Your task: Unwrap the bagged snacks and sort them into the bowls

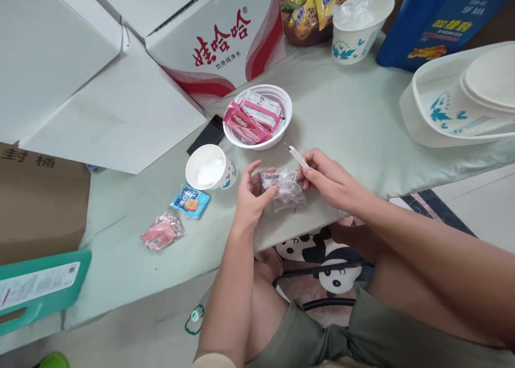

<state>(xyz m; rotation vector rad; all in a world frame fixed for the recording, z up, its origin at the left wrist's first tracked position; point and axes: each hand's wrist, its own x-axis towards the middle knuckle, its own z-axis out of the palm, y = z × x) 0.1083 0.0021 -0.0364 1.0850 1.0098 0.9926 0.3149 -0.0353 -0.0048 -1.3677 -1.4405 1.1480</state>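
Note:
My left hand (254, 196) is closed on a crumpled, clear plastic packet (285, 190) with something dark inside, near the table's front edge. Between the fingers of my right hand (322, 177) is a slim white tool (298, 156) with a thin metal tip pointing up and left; its exact kind is unclear. The right fingertips are close to the packet's right end. Just beyond stands a white bowl (288, 122) holding pink snack packets (251, 122). A paper cup (206, 167) with white contents sits left of my hands, near a blue snack packet (191, 201) and a pink clear-wrapped packet (162, 232).
A black phone-like slab (206, 135) lies behind the cup. White cartons (225, 41) stand at the back left, a brown box (44, 196) and green container (44, 287) at left. Farther back are a snack-filled bowl (295, 30), another paper cup (360, 32), a blue container (426, 24) and a white basin (414, 110).

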